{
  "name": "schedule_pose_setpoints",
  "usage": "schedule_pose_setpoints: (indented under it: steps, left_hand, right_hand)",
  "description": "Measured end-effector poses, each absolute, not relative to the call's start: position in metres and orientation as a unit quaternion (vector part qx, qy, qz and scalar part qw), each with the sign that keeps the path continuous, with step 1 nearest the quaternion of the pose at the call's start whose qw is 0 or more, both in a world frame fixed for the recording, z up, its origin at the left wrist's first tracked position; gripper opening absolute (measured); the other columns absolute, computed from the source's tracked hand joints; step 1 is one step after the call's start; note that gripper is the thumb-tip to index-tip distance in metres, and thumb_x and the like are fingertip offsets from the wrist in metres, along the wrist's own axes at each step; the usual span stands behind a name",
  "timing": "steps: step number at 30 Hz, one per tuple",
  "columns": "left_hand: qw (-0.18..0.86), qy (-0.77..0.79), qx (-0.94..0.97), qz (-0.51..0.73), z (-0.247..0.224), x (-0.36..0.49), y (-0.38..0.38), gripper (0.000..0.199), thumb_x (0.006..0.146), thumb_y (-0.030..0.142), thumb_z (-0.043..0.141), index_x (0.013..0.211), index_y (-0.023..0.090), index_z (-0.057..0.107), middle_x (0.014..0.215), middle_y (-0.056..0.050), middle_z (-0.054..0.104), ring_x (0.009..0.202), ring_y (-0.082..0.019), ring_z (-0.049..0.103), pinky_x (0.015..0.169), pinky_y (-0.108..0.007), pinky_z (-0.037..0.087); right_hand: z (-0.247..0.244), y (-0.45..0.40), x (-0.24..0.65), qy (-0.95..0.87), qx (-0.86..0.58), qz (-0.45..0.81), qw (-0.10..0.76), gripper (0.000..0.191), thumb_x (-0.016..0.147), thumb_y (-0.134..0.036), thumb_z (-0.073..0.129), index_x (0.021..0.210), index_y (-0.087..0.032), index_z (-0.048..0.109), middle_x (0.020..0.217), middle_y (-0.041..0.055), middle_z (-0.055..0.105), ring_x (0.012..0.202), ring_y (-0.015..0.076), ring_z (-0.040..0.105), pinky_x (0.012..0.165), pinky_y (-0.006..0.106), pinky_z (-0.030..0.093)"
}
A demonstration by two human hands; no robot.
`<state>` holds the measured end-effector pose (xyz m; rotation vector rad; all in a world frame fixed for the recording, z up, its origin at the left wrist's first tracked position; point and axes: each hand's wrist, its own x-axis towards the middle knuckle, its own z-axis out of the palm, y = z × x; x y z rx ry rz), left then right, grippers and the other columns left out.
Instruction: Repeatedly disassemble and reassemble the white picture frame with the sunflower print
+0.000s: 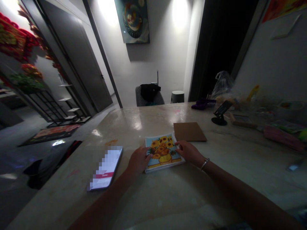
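Observation:
A small square sunflower picture (163,150) with a white border lies flat on the table, its surface looking textured. It shows yellow and orange flowers in a vase on a light blue ground. My left hand (139,160) grips its left edge, thumb over the front and the other fingers partly hidden beside it. At the right edge, my right hand (188,151) pinches the border between bent fingers; a silver bracelet (205,163) circles that wrist. Just behind the picture rests a plain brown board (190,131).
A tablet-like device with a lit, blurred-out screen (106,169) lies left of my left arm. A black phone stand (220,115), a purple item (202,103), a plastic bag (223,84) and a pink packet (283,137) sit along the right. Beyond the table (134,118) is a chair (141,95).

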<state>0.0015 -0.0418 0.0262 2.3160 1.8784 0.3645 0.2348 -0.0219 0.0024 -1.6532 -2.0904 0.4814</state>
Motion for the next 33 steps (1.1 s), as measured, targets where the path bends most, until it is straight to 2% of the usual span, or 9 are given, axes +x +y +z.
schedule_pose_setpoints:
  steps: [6,15,22,33]
  left_hand:
    - [0.074,0.629,0.766,0.112,0.0247,0.0011,-0.0431,0.031,0.079,0.027,0.046,0.104,0.015,0.059,0.099,-0.009,0.058,0.09,-0.019,0.056,0.077,-0.028,0.042]
    - [0.098,0.625,0.762,0.136,0.0186,-0.0034,-0.0409,0.027,0.079,0.026,0.045,0.1,0.013,0.057,0.101,-0.01,0.053,0.091,-0.019,0.055,0.072,-0.026,0.043]
    - [0.098,0.632,0.757,0.13,0.021,-0.0009,-0.042,0.016,0.077,0.022,0.047,0.09,0.016,0.054,0.101,-0.008,0.049,0.087,-0.017,0.054,0.075,-0.026,0.043]
    - [0.095,0.624,0.758,0.164,0.0178,0.0004,-0.0405,0.012,0.074,0.016,0.046,0.086,0.017,0.048,0.108,-0.008,0.045,0.094,-0.017,0.051,0.083,-0.028,0.042]
  right_hand:
    - [0.0037,-0.0215,0.2364,-0.758,-0.597,0.17,0.198,0.033,0.076,-0.025,0.053,0.106,-0.014,0.06,0.085,0.0079,0.062,0.074,0.0159,0.055,0.064,0.023,0.038]
    - [0.0067,-0.0245,0.2375,-0.781,-0.581,0.144,0.18,0.034,0.077,-0.029,0.054,0.108,-0.016,0.06,0.083,0.0072,0.059,0.074,0.0154,0.054,0.066,0.023,0.038]
    - [0.0075,-0.0231,0.2383,-0.778,-0.588,0.151,0.162,0.034,0.077,-0.031,0.053,0.107,-0.019,0.061,0.085,0.0073,0.059,0.076,0.0155,0.054,0.067,0.024,0.038]
    - [0.0089,-0.0246,0.2376,-0.777,-0.588,0.149,0.168,0.033,0.08,-0.028,0.048,0.109,-0.018,0.06,0.09,0.0084,0.059,0.083,0.0163,0.055,0.072,0.024,0.038]
